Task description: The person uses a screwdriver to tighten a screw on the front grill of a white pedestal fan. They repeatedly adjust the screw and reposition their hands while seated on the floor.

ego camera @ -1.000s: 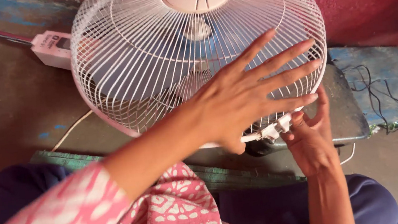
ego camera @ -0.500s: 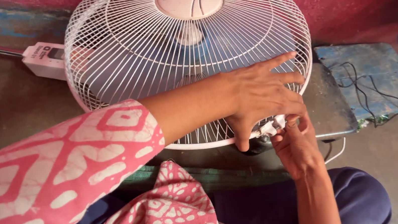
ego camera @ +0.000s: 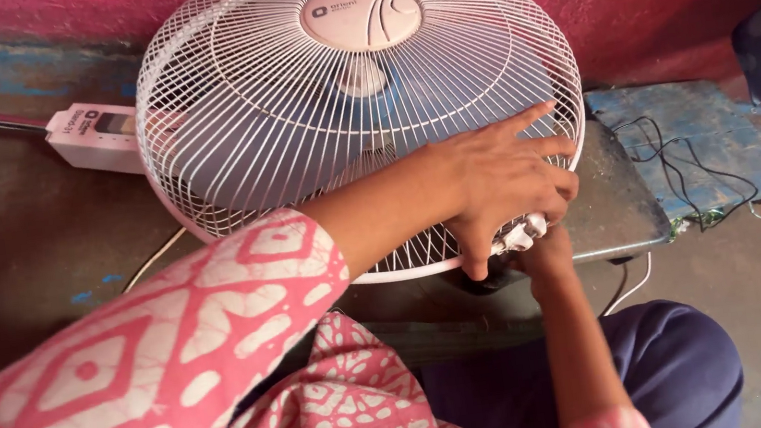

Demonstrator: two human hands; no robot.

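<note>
Fan grille [ego camera: 312,126] lies flat; left hand [ego camera: 503,184] spreads open on its near rim, right hand [ego camera: 539,248] beneath pinching a white clip [ego camera: 518,234] at the edge; wall close behind.

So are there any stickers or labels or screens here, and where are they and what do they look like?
Round badge: middle of the white fan grille, top centre; pale pinkish disc with a small logo and curved lines.
Control box label: left of the fan, on a white rectangular box lying on the floor; small dark print.
Dark panel: on that same box; small dark rectangle, maybe a display, too small to tell.
No packages or signs.
</note>
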